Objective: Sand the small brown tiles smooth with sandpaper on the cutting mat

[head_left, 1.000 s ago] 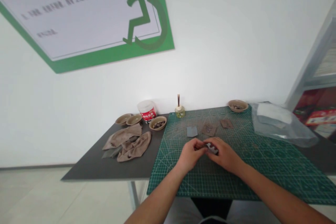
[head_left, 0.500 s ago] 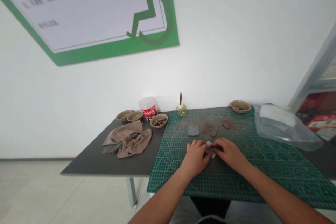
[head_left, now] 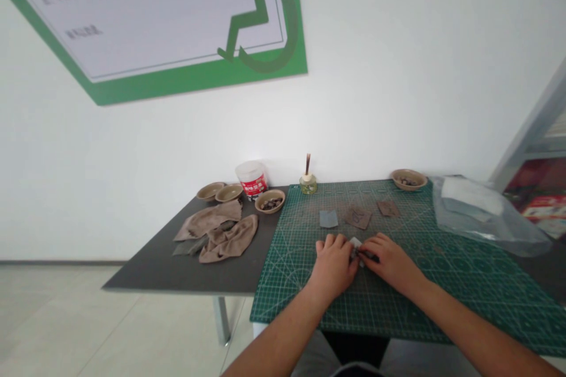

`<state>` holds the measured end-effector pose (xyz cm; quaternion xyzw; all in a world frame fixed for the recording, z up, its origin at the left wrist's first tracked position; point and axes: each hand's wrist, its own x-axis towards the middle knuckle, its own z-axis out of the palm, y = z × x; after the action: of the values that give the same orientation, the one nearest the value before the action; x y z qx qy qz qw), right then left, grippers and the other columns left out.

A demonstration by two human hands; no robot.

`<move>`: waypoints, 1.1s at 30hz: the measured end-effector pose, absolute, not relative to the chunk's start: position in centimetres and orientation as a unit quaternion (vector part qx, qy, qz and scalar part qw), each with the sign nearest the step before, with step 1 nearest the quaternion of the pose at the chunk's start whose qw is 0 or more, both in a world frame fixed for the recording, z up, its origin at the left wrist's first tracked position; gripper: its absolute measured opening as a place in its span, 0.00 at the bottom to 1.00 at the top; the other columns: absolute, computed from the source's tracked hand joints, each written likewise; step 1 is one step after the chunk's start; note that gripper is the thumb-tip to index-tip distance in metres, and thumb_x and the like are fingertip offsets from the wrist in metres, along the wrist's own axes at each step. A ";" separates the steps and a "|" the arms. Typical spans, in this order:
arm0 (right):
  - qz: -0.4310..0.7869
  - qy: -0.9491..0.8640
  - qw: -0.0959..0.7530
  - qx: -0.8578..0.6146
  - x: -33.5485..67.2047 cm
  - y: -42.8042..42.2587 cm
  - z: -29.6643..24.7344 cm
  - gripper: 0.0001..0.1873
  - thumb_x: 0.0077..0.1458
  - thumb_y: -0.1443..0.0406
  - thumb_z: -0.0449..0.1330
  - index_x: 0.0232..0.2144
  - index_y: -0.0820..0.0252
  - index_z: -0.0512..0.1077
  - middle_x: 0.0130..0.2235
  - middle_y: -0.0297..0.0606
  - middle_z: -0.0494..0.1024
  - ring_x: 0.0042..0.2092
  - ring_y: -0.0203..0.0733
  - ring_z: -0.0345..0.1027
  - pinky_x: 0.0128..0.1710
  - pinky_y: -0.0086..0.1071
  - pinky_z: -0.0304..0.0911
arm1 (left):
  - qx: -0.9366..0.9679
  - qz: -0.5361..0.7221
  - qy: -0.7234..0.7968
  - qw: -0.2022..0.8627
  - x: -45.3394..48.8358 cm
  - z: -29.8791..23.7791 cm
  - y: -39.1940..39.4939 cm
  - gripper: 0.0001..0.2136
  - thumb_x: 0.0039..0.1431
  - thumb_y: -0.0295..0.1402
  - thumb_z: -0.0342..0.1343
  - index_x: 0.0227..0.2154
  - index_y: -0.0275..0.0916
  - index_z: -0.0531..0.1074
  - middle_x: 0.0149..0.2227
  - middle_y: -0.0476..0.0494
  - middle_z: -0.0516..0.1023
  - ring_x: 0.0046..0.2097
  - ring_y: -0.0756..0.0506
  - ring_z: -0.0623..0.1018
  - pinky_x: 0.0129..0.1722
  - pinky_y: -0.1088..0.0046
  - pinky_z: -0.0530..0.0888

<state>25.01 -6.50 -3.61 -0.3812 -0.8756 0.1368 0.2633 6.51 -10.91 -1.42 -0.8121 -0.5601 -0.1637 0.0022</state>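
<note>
On the green cutting mat (head_left: 300, 283) my two hands meet near its front middle. My left hand (head_left: 333, 262) is closed, its fingertips at a small pale grey-white piece (head_left: 356, 242) that lies between the hands. From the right, my right hand (head_left: 391, 260) pinches a small dark object (head_left: 369, 255) against that piece. The fingers cover much of both, so their exact kind does not show. Just beyond the hands lie a light grey-blue square (head_left: 328, 219), a brown square (head_left: 358, 217) with a dark loop on it, and a smaller brown piece (head_left: 388, 208).
Brown cloths (head_left: 227, 240) lie on the dark table at left. Behind them are shallow bowls (head_left: 229, 192), a bowl with dark bits (head_left: 270, 201) and a tub with a red label (head_left: 253, 179). A reed diffuser (head_left: 308, 183), another bowl (head_left: 409, 179) and a clear plastic bag (head_left: 486, 218) stand farther right.
The view has shifted slightly. My hands stay together at the same spot; the fingers have moved a little, and more of the pale piece shows between them.
</note>
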 end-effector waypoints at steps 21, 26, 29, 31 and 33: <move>0.130 -0.899 0.225 -0.352 25.6 -5.2 -4.0 0.07 0.59 0.63 0.59 0.36 0.57 0.77 0.39 0.39 0.79 0.43 0.46 0.66 0.45 0.39 0.61 | -0.813 -0.157 -0.561 -0.009 6.4 -1.2 -11.0 0.11 0.63 0.42 0.48 0.41 0.42 0.70 0.45 0.43 0.72 0.47 0.38 0.66 0.41 0.59 0.63; 0.115 -0.894 0.242 -0.359 25.3 -5.5 -3.5 0.05 0.57 0.66 0.60 0.35 0.58 0.76 0.38 0.38 0.79 0.42 0.45 0.66 0.46 0.39 0.60 | -0.807 -0.154 -0.570 -0.008 6.6 -1.1 -11.1 0.12 0.64 0.41 0.47 0.44 0.43 0.69 0.45 0.43 0.72 0.47 0.38 0.67 0.41 0.60 0.63; 0.119 -0.900 0.237 -0.346 25.2 -5.6 -3.3 0.04 0.56 0.67 0.62 0.34 0.57 0.76 0.39 0.37 0.79 0.43 0.44 0.66 0.46 0.38 0.60 | -0.806 -0.155 -0.571 -0.009 6.6 -1.0 -11.0 0.11 0.65 0.41 0.47 0.44 0.44 0.70 0.45 0.44 0.72 0.47 0.38 0.67 0.41 0.60 0.62; 0.111 -0.896 0.244 -0.355 25.1 -5.6 -3.2 0.04 0.57 0.66 0.61 0.34 0.58 0.77 0.38 0.37 0.79 0.43 0.44 0.66 0.46 0.38 0.59 | -0.806 -0.157 -0.571 -0.009 6.7 -1.0 -11.0 0.11 0.65 0.41 0.47 0.44 0.44 0.70 0.45 0.44 0.72 0.47 0.38 0.67 0.41 0.60 0.62; 0.102 -0.890 0.253 -0.365 25.0 -5.5 -3.1 0.04 0.57 0.66 0.61 0.33 0.58 0.76 0.37 0.38 0.79 0.42 0.44 0.66 0.46 0.38 0.59 | -0.806 -0.157 -0.571 -0.012 6.7 -1.0 -10.9 0.12 0.65 0.40 0.47 0.45 0.44 0.69 0.46 0.44 0.72 0.47 0.38 0.67 0.41 0.60 0.62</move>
<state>25.02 -5.52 -3.11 -0.3647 -0.8904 0.1023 0.2526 6.67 -10.94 -0.97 -0.8058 -0.5708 -0.1572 -0.0119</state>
